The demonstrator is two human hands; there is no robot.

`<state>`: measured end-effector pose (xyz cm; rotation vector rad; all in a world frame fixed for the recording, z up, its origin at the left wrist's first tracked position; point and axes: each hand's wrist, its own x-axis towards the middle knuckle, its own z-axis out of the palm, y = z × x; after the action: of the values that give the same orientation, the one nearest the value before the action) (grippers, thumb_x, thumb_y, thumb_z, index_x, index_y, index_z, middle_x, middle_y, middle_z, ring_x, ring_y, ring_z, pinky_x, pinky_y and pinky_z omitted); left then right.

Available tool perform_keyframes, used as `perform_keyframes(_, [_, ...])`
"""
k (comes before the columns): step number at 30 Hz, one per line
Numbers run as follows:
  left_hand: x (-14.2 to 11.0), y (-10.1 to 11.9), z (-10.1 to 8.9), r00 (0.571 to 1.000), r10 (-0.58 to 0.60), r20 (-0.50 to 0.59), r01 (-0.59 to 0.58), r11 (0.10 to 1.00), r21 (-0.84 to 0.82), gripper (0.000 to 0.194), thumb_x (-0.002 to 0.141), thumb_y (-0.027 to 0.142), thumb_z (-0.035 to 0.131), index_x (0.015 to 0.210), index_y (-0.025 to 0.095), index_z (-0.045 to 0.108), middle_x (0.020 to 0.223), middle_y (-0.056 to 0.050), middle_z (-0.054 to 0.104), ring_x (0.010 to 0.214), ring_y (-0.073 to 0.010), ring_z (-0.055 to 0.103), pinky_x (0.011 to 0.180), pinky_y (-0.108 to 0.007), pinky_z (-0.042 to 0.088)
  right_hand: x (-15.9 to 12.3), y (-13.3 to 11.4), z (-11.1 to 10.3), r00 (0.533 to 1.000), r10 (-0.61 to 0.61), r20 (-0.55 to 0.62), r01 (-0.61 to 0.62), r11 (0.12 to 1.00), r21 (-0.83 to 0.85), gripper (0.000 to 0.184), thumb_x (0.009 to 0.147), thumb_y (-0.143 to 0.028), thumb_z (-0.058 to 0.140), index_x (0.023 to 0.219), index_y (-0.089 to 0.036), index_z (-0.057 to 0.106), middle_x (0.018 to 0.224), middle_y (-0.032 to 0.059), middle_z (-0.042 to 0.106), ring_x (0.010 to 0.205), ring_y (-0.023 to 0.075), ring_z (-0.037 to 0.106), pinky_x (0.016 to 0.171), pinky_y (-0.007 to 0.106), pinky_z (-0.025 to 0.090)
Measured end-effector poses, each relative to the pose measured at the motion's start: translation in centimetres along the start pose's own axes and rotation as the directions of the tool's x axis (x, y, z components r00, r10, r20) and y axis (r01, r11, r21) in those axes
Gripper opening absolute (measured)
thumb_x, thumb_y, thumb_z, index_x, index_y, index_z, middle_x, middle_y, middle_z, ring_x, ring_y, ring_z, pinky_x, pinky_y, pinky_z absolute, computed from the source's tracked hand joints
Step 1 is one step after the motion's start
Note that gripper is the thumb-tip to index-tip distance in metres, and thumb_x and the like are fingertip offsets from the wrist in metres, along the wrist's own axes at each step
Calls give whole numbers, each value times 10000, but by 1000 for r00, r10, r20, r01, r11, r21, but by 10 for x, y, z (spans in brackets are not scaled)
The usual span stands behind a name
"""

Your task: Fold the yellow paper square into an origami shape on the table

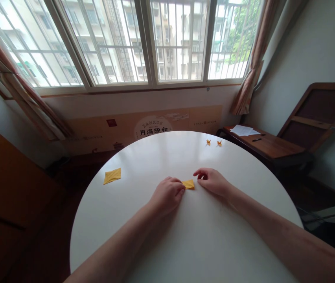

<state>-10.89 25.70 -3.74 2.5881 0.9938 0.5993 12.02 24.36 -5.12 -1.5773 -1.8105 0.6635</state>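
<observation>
In front of me a small folded piece of yellow paper (189,184) rests on the white round table (197,236). My left hand (169,192) is closed on the paper's left end, thumb and fingers pinching it. Just right of the paper, apart from it, is my right hand (213,181). Its fingers are loosely bent, with a gap between index finger and thumb and nothing held. Farther left lies a larger yellow paper (112,176) with crease lines. Two small folded paper birds, one (208,142) beside the other (219,143), stand near the far edge.
Beyond the table is a wall with a printed cardboard panel (102,129) below a barred window (179,43). At right stands a wooden chair or bench (273,143) with white sheets (244,130) and a small dark object (256,140). A wooden cabinet (5,173) is at left.
</observation>
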Motion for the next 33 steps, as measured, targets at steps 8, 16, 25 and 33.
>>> perform_keyframes(8, [4,-5,4,1000,15,0,-15,999,43,227,868,161,566,857,238,779,1004,-37,741,932,-210,638,882,-310,479,16,8,-2,989,-54,135,64,995,-73,391,730,-137,630,1097,-223,736,839,-1,694,632,130,570,653,246,461])
perform_keyframes(16, [15,-7,-4,997,-60,56,57,996,66,232,784,130,580,845,218,787,904,-39,749,842,-208,669,804,-297,499,27,12,-4,960,-220,171,236,968,-80,330,765,-200,685,1092,-201,729,929,38,654,661,137,541,696,281,469])
perform_keyframes(25, [28,-14,-22,976,52,213,-62,997,42,279,792,140,598,940,266,798,957,-11,747,820,-170,670,743,-239,487,42,18,-13,878,-377,296,384,923,38,267,791,-254,717,1052,-204,746,929,40,678,659,125,545,659,251,468])
perform_keyframes(33, [26,-29,-8,970,178,168,-189,980,57,428,775,65,577,1058,326,763,964,-6,718,869,-179,626,798,-277,476,54,14,-14,811,-448,376,418,894,164,139,794,-202,736,926,-197,778,872,29,694,693,126,581,625,215,467])
